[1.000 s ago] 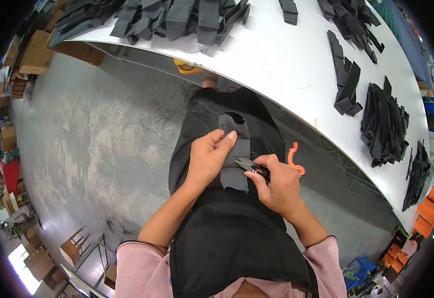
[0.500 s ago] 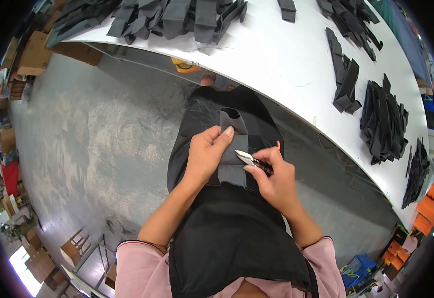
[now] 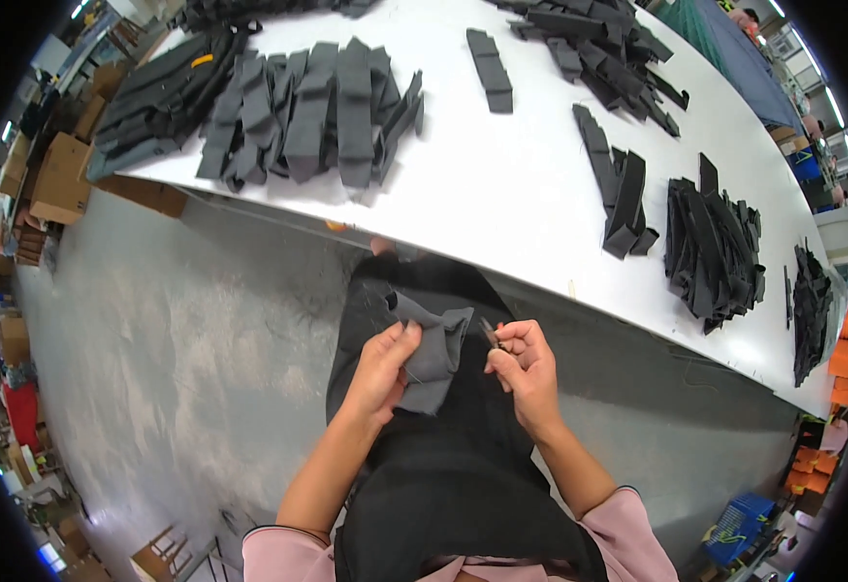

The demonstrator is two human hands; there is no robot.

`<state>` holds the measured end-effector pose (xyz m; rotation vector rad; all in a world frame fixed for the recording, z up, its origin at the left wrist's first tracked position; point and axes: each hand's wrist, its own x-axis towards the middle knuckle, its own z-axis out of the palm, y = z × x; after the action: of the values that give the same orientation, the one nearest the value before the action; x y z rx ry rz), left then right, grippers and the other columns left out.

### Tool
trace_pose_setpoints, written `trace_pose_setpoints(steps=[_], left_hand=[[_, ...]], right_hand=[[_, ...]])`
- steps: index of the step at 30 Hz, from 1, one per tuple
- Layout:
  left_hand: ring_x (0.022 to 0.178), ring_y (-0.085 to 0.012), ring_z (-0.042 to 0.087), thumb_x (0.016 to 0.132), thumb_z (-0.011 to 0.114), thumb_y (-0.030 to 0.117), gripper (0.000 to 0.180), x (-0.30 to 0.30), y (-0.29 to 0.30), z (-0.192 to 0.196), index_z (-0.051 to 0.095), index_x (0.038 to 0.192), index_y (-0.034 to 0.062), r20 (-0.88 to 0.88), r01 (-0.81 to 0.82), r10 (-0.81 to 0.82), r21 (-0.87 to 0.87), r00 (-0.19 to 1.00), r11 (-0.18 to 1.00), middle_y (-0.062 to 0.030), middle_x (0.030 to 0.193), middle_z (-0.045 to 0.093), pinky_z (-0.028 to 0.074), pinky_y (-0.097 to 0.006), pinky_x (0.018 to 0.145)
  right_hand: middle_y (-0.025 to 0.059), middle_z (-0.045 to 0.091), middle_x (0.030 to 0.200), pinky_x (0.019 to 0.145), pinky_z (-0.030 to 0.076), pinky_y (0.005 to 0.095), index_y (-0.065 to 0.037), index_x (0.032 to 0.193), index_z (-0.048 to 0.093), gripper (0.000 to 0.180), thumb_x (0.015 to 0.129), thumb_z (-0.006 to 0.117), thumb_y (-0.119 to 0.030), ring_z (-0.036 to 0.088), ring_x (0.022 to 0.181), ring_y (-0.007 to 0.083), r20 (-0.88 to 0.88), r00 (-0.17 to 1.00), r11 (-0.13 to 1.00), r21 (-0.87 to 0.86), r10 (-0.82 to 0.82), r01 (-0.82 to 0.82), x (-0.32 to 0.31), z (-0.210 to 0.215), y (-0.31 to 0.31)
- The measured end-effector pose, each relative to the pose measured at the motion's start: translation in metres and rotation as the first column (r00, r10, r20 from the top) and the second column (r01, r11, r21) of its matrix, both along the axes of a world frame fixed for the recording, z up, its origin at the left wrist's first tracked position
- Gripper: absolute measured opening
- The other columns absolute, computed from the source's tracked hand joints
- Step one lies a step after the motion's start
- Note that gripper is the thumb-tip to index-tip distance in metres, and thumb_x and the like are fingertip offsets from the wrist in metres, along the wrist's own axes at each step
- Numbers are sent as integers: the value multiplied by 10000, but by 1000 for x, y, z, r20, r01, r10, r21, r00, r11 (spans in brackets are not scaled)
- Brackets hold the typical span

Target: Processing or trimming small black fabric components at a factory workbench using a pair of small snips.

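Over my lap, on the black apron, my left hand pinches a dark grey fabric strip. The strip is folded and bent, its right edge lifted and a loose thread hanging along its front. My right hand is closed around a small pair of thread snips, blades pointing up and to the left. The blade tips are just right of the strip's lifted edge, apart from it. My right palm and fingers hide most of the handle.
A white table curves across ahead of me. On it lie a row of grey fabric strips, a single strip, a bundled pile and folded black pieces. A blue crate stands at lower right.
My left hand has turned and lifted the strip, which lay flatter before and is now folded. The snips have moved off its face to its right side. The view has tilted up toward the table.
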<state>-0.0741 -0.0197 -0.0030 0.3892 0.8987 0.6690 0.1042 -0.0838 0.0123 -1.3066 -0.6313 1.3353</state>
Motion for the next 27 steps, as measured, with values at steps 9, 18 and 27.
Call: trace_pose_setpoints(steps=[9, 18, 27], left_hand=[[922, -159, 530, 910, 528, 324, 326, 0, 165, 102, 590, 847, 10, -467, 441, 77, 869, 881, 226, -78, 1034, 601, 412, -273, 831], [1353, -346, 293, 844, 640, 276, 311, -28, 219, 61, 594, 1093, 96, -516, 831, 833, 539, 198, 137, -86, 1431, 407, 197, -500, 1070], [1265, -327, 425, 798, 643, 74, 284, 55, 151, 58, 601, 1079, 63, -521, 621, 571, 783, 635, 24, -141, 1328, 492, 320, -406, 1035]], right_hand=[[-19, 497, 657, 482, 341, 192, -7, 963, 593, 156, 949, 506, -135, 424, 538, 34, 242, 961, 990, 3, -135, 138, 56, -2, 20], [120, 568, 930, 686, 465, 381, -17, 1028, 589, 323, 824, 670, -253, 586, 789, 285, 924, 237, 921, 217, -301, 322, 207, -13, 98], [158, 516, 1152, 848, 482, 430, -1, 1193, 511, 678, 656, 719, -358, 582, 1016, 349, 959, 272, 819, -220, 82, 530, 270, -40, 136]])
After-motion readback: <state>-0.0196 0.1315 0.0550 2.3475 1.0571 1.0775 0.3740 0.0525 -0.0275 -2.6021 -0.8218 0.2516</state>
